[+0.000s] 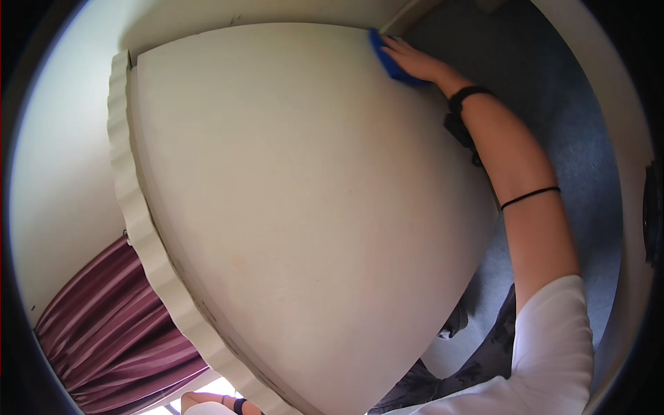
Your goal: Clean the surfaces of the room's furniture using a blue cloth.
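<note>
My right hand [415, 59] presses a blue cloth [390, 65] against the far right corner of a large off-white panel [290, 171]. The fingers lie over the cloth, which folds along the panel's edge. A black band circles that wrist, with a dark object hanging below it, and a thin black cord rings the arm higher up. At the bottom left, a bent forearm [199, 398] with two bands shows beside a white sleeve. It appears to be my left arm; its hand is hidden behind the panel's edge. Faint marks show on the panel.
Wavy cream trim [150, 249] runs along the panel's left edge. Beyond it hangs a maroon striped curtain [119, 332] by a pale wall [67, 155]. Grey-blue floor [586, 171] lies to the right, with a shoe [455, 322] near the panel's lower edge.
</note>
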`<action>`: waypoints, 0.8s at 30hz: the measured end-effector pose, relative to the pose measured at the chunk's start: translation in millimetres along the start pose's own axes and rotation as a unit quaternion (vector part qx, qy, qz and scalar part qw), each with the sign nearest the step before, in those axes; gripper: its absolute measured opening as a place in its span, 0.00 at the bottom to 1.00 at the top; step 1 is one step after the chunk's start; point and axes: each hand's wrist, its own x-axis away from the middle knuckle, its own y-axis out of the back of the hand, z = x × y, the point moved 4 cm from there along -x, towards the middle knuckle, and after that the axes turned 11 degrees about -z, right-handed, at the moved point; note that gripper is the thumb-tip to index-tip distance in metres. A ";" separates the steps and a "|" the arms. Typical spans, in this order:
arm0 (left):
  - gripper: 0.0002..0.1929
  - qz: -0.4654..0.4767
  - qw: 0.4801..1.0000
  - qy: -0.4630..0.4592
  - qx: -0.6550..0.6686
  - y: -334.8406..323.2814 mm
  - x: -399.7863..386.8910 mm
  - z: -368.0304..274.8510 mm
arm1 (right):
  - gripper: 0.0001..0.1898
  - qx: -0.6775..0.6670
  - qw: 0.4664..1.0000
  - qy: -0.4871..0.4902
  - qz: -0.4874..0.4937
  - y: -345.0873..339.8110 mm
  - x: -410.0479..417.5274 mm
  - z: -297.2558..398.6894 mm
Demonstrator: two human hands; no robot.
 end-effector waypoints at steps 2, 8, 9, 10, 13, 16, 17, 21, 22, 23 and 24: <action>0.16 0.000 1.000 0.007 -0.003 -0.4 -1.4 -5.3 | 0.31 0.024 0.987 -0.137 0.078 1.2 32.0 -39.1; 0.15 -0.056 0.997 0.031 0.036 0.8 17.6 0.5 | 0.34 0.070 0.990 0.125 -0.005 31.3 62.7 -34.8; 0.15 -0.045 0.998 0.035 0.038 6.8 8.3 1.9 | 0.34 0.010 0.991 0.130 0.004 19.0 63.9 13.5; 0.15 -0.038 0.998 0.033 0.033 4.8 4.3 1.9 | 0.35 -0.047 0.989 0.143 0.010 11.8 64.2 83.3; 0.14 -0.063 0.998 0.019 0.023 -13.6 19.7 4.0 | 0.33 -0.155 0.933 0.319 -0.054 34.0 99.2 235.1; 0.13 -0.088 0.996 0.028 0.010 -62.0 -16.0 39.8 | 0.34 -0.130 0.943 0.304 -0.033 61.7 126.3 293.1; 0.14 -0.120 0.988 -0.004 0.093 -83.9 -18.8 68.3 | 0.33 -0.142 0.946 0.290 -0.034 57.5 127.6 296.3; 0.20 0.072 0.972 0.199 0.099 -112.6 -65.9 132.5 | 0.35 -0.134 0.984 0.095 0.066 42.5 121.5 153.1; 0.19 0.054 0.961 0.248 0.108 -128.9 -71.6 152.4 | 0.26 -0.071 0.996 0.024 0.055 43.0 135.3 103.4; 0.19 0.020 0.948 0.288 0.131 -154.1 -79.5 179.3 | 0.25 0.047 0.996 0.058 0.051 54.9 158.7 25.5; 0.20 0.016 0.946 0.302 0.113 -157.7 -84.8 190.2 | 0.25 0.078 0.994 0.027 0.071 59.2 181.1 6.9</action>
